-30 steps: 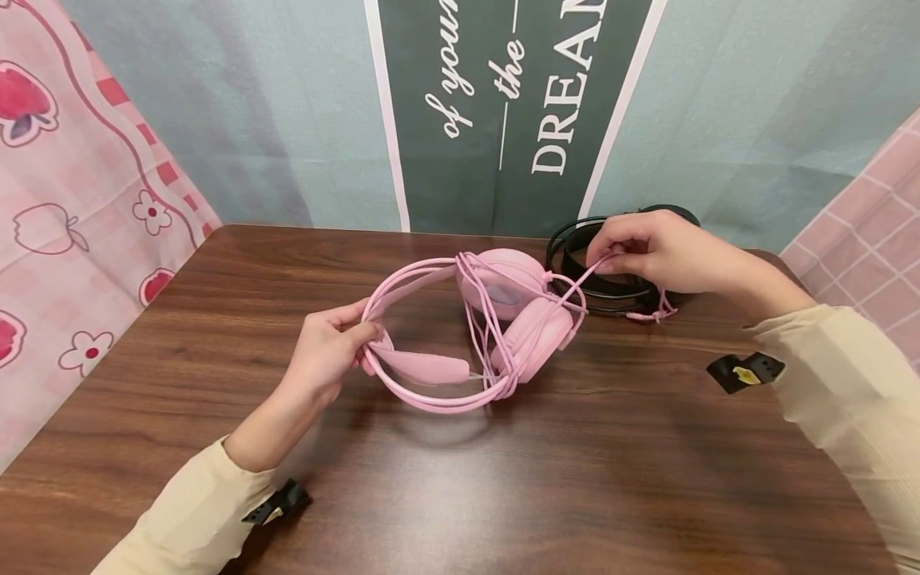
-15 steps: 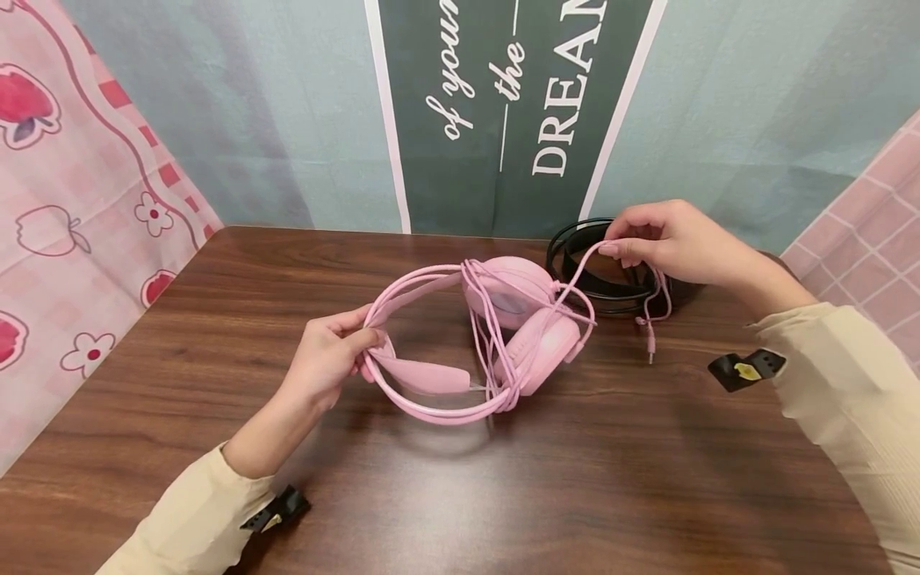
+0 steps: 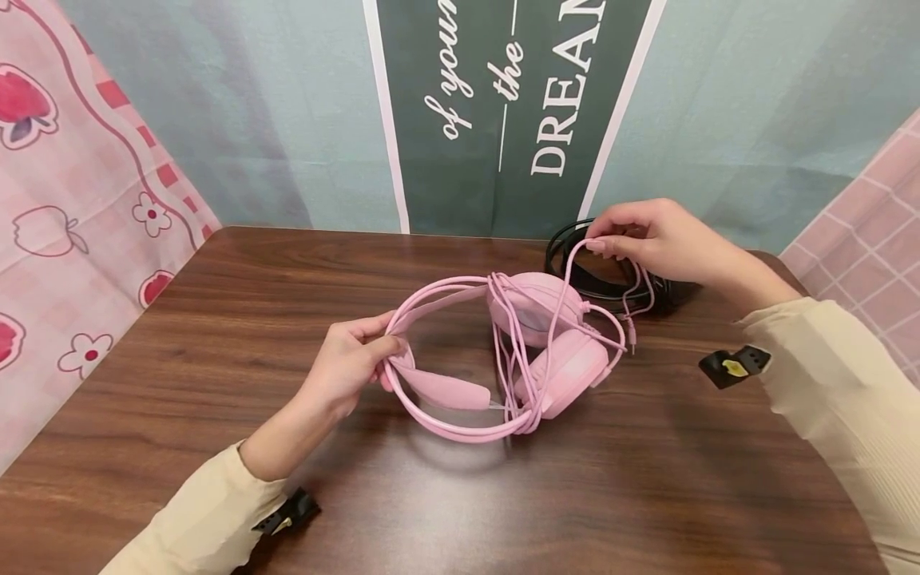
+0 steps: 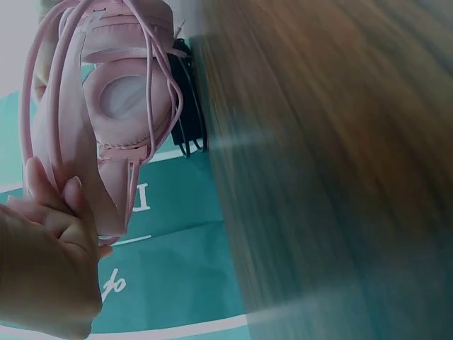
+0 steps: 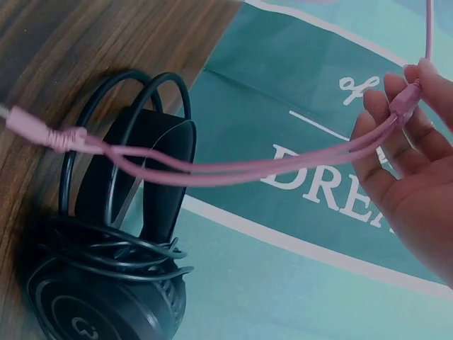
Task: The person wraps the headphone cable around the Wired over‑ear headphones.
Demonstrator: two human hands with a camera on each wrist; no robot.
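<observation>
Pink headphones (image 3: 571,371) are held tilted over the table, their cable looped several times around the ear cups and headband. My left hand (image 3: 352,363) grips the top of the headband, thumb on the near side. The left wrist view shows those fingers (image 4: 74,195) on the band. My right hand (image 3: 657,239) pinches the pink cable (image 5: 226,170) at its small Y-shaped joint (image 5: 405,101), off to the upper right. From there two pink strands hang down to a plug end (image 5: 32,127). One stretch of cable runs from the right fingertips back to the ear cups.
Black headphones (image 5: 99,297) with their own wound black cable lie at the table's back right, beneath my right hand. The brown wooden table (image 3: 446,519) ends at a hanging cloth (image 3: 287,120) behind. Patterned pink cloth (image 3: 79,263) hangs at the left.
The pink headphones and my left hand have shifted right and slightly towards me. My right hand moved right, then back left a little; the plug end now dangles below it.
</observation>
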